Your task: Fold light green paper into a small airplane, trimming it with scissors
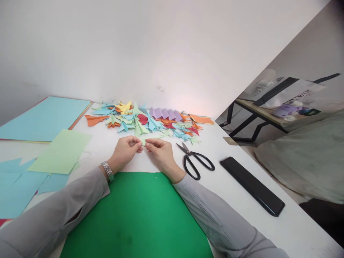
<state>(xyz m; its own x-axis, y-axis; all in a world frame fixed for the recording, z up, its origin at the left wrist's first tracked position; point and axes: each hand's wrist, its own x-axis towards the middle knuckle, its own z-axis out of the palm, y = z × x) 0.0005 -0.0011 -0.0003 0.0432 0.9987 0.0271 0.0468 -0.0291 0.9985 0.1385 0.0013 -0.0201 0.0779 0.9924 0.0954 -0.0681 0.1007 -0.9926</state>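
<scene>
Between my fingertips is a small piece of light green paper (pixel 143 142), mostly covered by the fingers. My left hand (pixel 126 150) pinches its left side, and my right hand (pixel 161 152) pinches the right. Both hands hover just beyond the far edge of a green sheet (pixel 134 215). Right behind them lies a heap of folded paper shapes (pixel 129 118) in blue, green, orange, red and yellow, with a purple pleated strip (pixel 166 114). Black-handled scissors (pixel 189 153) rest to the right of my right hand, blades apart and pointing away.
At the left are a stack of coloured sheets (pixel 48 118), a light green sheet (pixel 61 152) and blue paper pieces (pixel 18 193). A long black object (pixel 251 184) lies near the white table's right edge. An orange paper (pixel 202 119) sits against the wall. Beyond stands another table (pixel 260 111).
</scene>
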